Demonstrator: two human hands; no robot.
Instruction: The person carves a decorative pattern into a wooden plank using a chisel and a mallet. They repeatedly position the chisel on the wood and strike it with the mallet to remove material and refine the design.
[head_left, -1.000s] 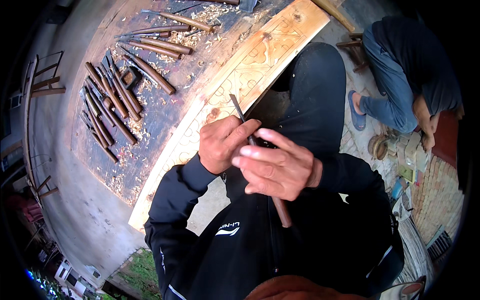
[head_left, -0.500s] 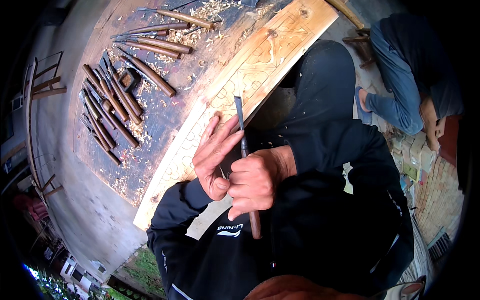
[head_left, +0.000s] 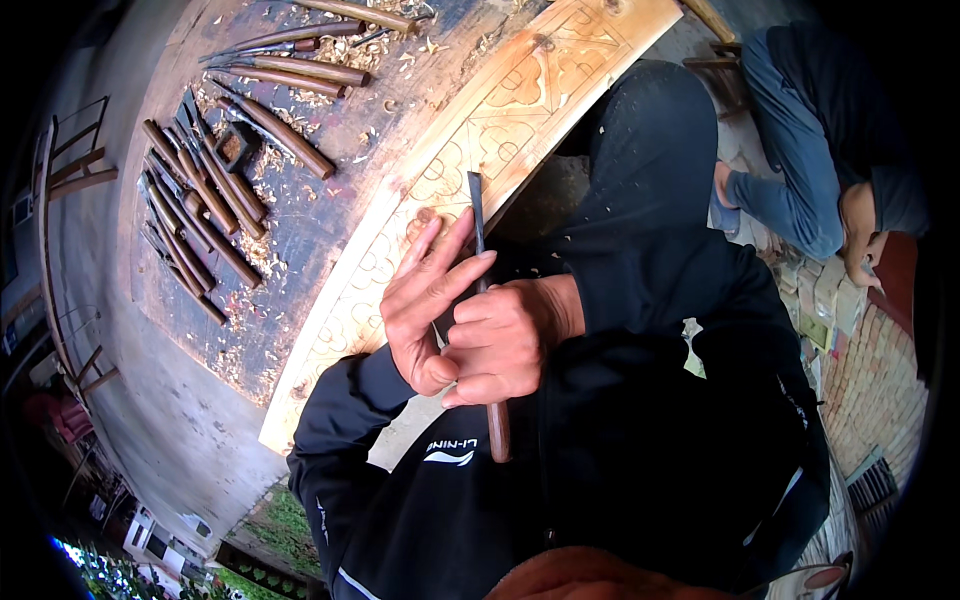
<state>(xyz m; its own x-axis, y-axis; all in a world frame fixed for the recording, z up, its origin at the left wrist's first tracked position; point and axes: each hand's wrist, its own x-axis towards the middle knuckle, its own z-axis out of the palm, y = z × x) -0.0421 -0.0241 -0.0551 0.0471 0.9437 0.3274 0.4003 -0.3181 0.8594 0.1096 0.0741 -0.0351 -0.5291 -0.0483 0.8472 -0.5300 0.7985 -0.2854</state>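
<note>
My right hand (head_left: 508, 335) is wrapped in a fist round the brown wooden handle of a chisel (head_left: 498, 435). Its dark steel blade points away from me, and the tip lies over the carved face of a long pale wooden board (head_left: 350, 300). Floral outlines and angular borders are cut along this board. My left hand (head_left: 420, 310) has its fingers stretched out, the fingertips at the board and one finger by the chisel's shank. Its thumb side meets my right fist. Whether the blade tip presses into the wood I cannot tell.
A worktable (head_left: 350, 210) strewn with shavings bears several wooden-handled carving tools (head_left: 205, 195) and a small dark square-holed block (head_left: 237, 147). At the right sits another person (head_left: 800, 170) in blue trousers. A wooden bench frame (head_left: 50, 250) stands at the far left.
The view has shifted slightly, so the table and tools appear farther left and up. My right fingers have curled in closer round the handle, and a left finger reaches farther over the chisel's shank.
</note>
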